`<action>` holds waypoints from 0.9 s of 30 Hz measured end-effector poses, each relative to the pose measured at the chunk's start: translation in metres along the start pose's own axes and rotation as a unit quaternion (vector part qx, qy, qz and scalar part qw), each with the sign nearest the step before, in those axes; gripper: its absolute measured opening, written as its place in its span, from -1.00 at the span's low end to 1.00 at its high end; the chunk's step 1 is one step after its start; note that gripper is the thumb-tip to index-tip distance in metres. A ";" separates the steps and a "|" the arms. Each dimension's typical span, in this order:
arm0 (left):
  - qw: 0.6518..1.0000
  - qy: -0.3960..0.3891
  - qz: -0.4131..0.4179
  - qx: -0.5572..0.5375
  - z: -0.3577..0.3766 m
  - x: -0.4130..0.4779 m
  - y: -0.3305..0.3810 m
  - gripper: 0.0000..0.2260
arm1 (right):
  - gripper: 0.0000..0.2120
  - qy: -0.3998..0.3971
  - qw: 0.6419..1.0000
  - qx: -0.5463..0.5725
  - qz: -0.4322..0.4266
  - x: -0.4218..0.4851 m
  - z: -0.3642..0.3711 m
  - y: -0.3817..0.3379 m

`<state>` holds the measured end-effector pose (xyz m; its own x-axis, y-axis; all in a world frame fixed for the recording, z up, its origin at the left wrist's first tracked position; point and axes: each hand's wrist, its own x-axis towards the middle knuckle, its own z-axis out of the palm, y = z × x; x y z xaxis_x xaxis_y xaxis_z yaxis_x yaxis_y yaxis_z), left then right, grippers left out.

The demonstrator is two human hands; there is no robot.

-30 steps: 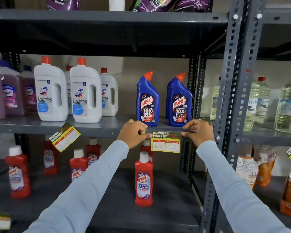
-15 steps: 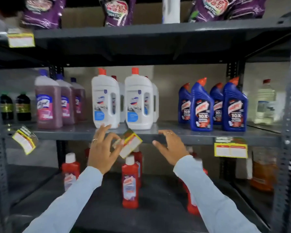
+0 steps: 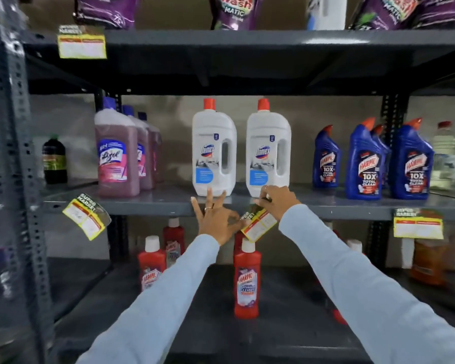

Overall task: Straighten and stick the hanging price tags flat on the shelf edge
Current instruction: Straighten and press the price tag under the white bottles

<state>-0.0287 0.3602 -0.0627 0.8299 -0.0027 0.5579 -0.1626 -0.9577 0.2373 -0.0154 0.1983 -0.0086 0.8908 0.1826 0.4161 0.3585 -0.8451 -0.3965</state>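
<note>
A yellow and red price tag (image 3: pixel 259 225) hangs crooked from the grey middle shelf edge (image 3: pixel 153 207), below two white bottles. My left hand (image 3: pixel 216 219) pinches the tag's left end with thumb and forefinger, the other fingers spread upward. My right hand (image 3: pixel 276 199) grips the tag's upper right corner at the shelf edge. Another tag (image 3: pixel 86 216) hangs tilted at the left end of the same shelf. A third tag (image 3: pixel 418 224) sits flat on the shelf edge at the right. A fourth tag (image 3: pixel 82 43) is on the top shelf edge.
White bottles (image 3: pixel 214 151), pink bottles (image 3: pixel 116 156) and blue bottles (image 3: pixel 364 164) stand on the middle shelf. Red bottles (image 3: pixel 247 279) stand on the lower shelf under my hands. Grey perforated uprights (image 3: pixel 19 158) frame the rack at the left.
My view has swung left from the flat tag under the blue bottles. Both hands left that tag, moved to the crooked tag under the white bottles and took hold of it.
</note>
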 end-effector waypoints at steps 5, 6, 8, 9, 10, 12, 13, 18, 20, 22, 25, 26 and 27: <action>0.998 0.001 -0.001 -0.057 -0.001 0.004 -0.003 -0.81 | -0.89 -0.033 0.999 0.011 0.003 0.000 -0.008 0.001; 0.997 0.001 0.003 -0.073 -0.001 0.004 -0.004 -0.81 | -0.88 -0.043 0.999 0.020 0.002 -0.002 -0.011 0.003; 0.994 0.000 0.015 -0.104 -0.003 0.005 -0.007 -0.82 | -0.87 -0.050 0.998 0.046 -0.007 -0.003 -0.017 0.011; 0.993 -0.003 0.022 -0.117 -0.004 0.004 -0.010 -0.83 | -0.86 -0.050 0.997 0.059 -0.016 -0.005 -0.019 0.015; 0.993 -0.004 0.033 -0.115 -0.004 0.002 -0.012 -0.84 | -0.86 -0.052 0.996 0.065 -0.025 -0.008 -0.019 0.018; 0.997 0.010 0.061 -0.053 0.000 -0.003 -0.016 -0.86 | -0.89 -0.056 0.998 0.014 -0.040 -0.015 -0.007 0.024; 0.997 0.017 0.070 -0.010 0.003 -0.005 -0.018 -0.87 | -0.89 -0.045 0.997 -0.039 -0.050 -0.020 0.001 0.025; 0.996 0.039 0.074 0.043 0.003 -0.005 -0.018 -0.85 | -0.83 0.032 0.991 -0.108 -0.072 -0.030 0.022 0.025; 0.997 0.032 0.068 0.003 -0.004 0.000 -0.019 -0.80 | -0.86 0.030 0.997 -0.052 -0.054 -0.023 0.016 0.026; 0.997 0.023 0.062 -0.028 -0.013 0.008 -0.020 -0.75 | -0.86 0.021 0.999 0.033 -0.023 -0.016 0.009 0.025; 0.997 0.004 0.056 -0.046 -0.024 0.019 -0.017 -0.70 | -0.82 0.011 0.995 0.098 0.013 -0.007 0.003 0.024; 0.998 0.002 0.053 -0.045 -0.025 0.021 -0.015 -0.69 | -0.81 0.013 0.994 0.107 0.021 -0.006 0.002 0.023; 0.998 0.003 0.051 -0.040 -0.026 0.023 -0.013 -0.69 | -0.80 0.016 0.993 0.112 0.027 -0.005 0.002 0.023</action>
<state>-0.0214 0.3803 -0.0322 0.8030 -0.0975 0.5879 -0.2895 -0.9262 0.2417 -0.0115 0.1789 -0.0212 0.9024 0.1206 0.4137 0.3665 -0.7197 -0.5896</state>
